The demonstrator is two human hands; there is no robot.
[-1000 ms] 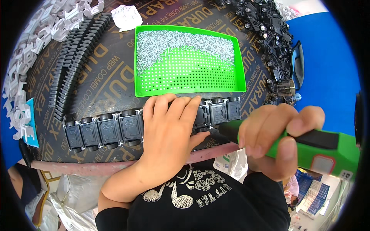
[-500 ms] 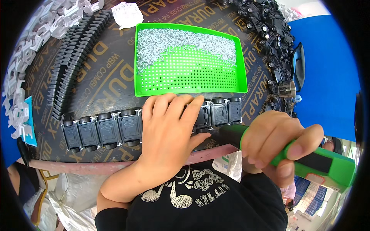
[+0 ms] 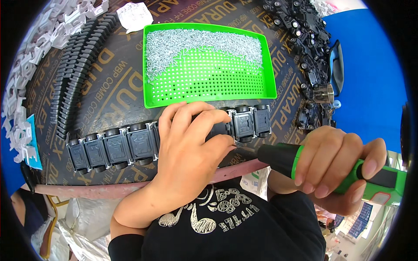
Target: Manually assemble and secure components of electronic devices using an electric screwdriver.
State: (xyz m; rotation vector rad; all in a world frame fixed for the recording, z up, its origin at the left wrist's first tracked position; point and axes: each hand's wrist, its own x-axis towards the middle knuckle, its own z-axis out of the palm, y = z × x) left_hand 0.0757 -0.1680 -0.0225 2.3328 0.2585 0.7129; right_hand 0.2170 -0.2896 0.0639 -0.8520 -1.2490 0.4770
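A row of black wheeled toy chassis pieces [image 3: 118, 148] stands side by side along the table's near edge, small wheels on both ends and pale brackets between them. My left hand [image 3: 191, 139] lies over the right half of the row, fingers bent and thumb drawn toward the index finger around one piece, which it mostly hides. In my right hand [image 3: 337, 163] is a green and black electric screwdriver [image 3: 283, 160], fingers wrapped round its body. Its black nose points left at the row, near my left thumb; the tip is hard to make out.
Beyond the row sits a green perforated tray [image 3: 209, 103] with many small silver screws [image 3: 204, 39] heaped at its far side. Black ribbed strips [image 3: 76, 74] and grey plastic parts [image 3: 45, 32] lie left. Black wheeled parts [image 3: 311, 48] pile up at right, beside a metal cup [image 3: 323, 93].
My right hand has drawn the screwdriver back to the right, away from the row. My left fingers have curled in, thumb closer to the index finger. The view has shifted slightly.
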